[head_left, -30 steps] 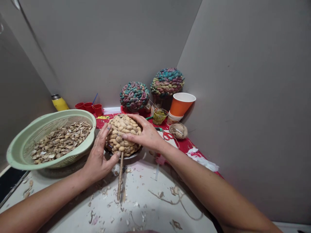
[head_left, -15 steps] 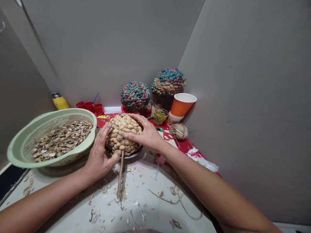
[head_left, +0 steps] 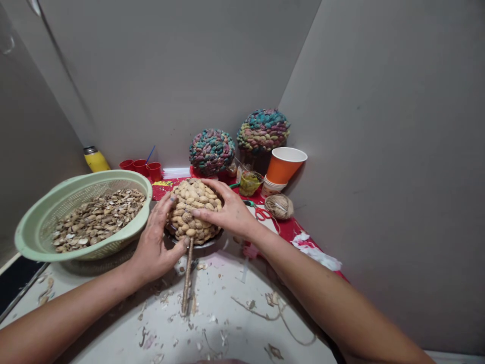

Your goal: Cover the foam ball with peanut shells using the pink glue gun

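A dome covered in peanut shells [head_left: 193, 192] sits in front of me. Below it shows the edge of a dark, shallow bowl or pan [head_left: 206, 244]. My left hand [head_left: 155, 245] grips the dome's left side, its thumb by the top of a twine-wrapped stick [head_left: 187, 283] that sticks out toward me. From the right, my right hand [head_left: 229, 210] clasps the dome with fingers over the far side and thumb across the front. The fingertips behind the dome are partly hidden.
A green colander [head_left: 41, 240] of shells stands left. Behind are two coloured shell domes [head_left: 212, 151], red cups [head_left: 154, 172] and a yellow bottle [head_left: 96, 161]. Orange paper cups [head_left: 282, 167], a twine ball [head_left: 280, 205] and scissors [head_left: 262, 213] lie right. Shell scraps litter the table [head_left: 223, 283].
Both hands keep nearly the same hold on the dome. The whole view has shifted very slightly.
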{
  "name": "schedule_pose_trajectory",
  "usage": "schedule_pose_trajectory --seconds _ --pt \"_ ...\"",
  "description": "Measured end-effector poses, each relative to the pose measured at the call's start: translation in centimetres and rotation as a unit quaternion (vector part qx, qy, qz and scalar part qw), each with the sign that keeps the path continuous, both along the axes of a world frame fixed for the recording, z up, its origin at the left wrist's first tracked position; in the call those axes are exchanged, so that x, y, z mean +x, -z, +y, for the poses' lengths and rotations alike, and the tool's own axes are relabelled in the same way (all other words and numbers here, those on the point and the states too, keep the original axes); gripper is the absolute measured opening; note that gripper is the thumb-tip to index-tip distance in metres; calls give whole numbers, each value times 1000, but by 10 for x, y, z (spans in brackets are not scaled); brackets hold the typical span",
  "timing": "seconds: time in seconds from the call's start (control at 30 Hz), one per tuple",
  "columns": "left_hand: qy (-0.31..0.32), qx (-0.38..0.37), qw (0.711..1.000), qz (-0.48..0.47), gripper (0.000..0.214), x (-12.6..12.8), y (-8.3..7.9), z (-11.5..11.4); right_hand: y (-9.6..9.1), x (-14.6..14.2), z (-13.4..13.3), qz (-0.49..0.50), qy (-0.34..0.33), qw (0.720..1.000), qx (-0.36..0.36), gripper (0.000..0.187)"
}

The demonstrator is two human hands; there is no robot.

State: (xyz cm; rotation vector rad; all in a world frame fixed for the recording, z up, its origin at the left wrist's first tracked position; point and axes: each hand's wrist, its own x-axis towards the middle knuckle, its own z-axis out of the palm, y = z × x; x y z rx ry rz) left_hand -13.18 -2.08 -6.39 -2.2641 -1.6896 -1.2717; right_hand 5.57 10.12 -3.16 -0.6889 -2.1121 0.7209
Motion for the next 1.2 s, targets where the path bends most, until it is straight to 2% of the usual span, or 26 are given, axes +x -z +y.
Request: schedule_pose_trajectory --seconds 0.33,0.5,0.6,0.77,1.03,1.2 --pt "-12 -11 1000 -5 83 1 -2 0 -1 -1 -2 0 6 1000 -8 69" --pt "-44 -50 997 24 112 -3 -4 -13 -8 -4 -6 -16 29 999 -5 70" --pt "-64 -63 994 63 124 -4 -4 -21 -19 -5 -7 -28 47 998 -3 71" --pt "-75 -87 990 78 128 1 -11 -24 -47 -3 -9 -84 77 992 52 71" --pt "-95 -119 988 -22 136 19 -14 -9 -93 -2 -18 -199 120 960 155 72" --pt "-93 -126 985 -72 130 24 -12 -4 -111 -2 -25 -243 146 942 182 75"
